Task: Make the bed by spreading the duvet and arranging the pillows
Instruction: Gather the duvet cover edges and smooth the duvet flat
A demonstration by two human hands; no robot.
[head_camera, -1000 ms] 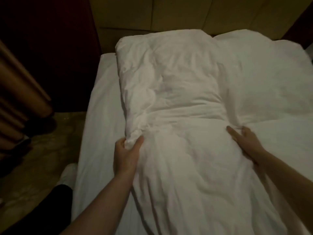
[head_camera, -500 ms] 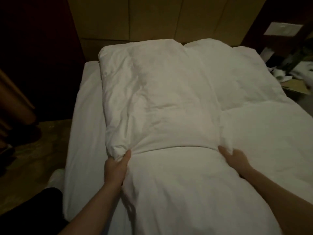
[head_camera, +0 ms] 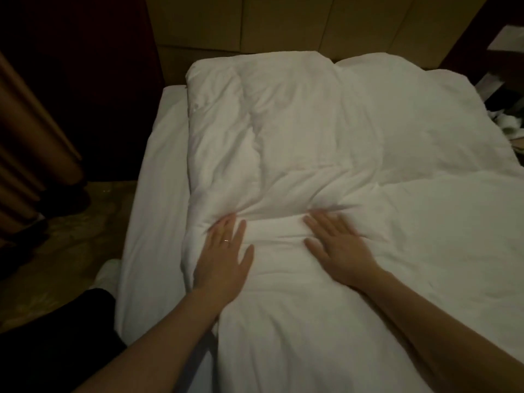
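A white duvet [head_camera: 297, 131] lies folded and rumpled along the bed, its far end against the headboard. My left hand [head_camera: 224, 256] presses flat on the duvet near its left edge, fingers straight and spread, a ring on one finger. My right hand [head_camera: 337, 245] lies flat on the duvet a short way to the right, fingers straight, pushing a crease ahead of it. More white bedding [head_camera: 425, 114] bulges at the far right by the headboard; I cannot tell whether it is a pillow or more duvet. The white sheet [head_camera: 158, 194] shows bare along the bed's left side.
A tan padded headboard [head_camera: 255, 24] runs behind the bed. Brown curtains [head_camera: 31, 137] hang at the left over a patterned floor [head_camera: 71, 236]. A nightstand with white clutter [head_camera: 507, 120] stands at the far right. My dark trouser leg [head_camera: 56, 350] is at the lower left.
Both hands let go of the duvet fold they gripped and now lie flat on it, closer together. The duvet's near fold is pressed down and more creased.
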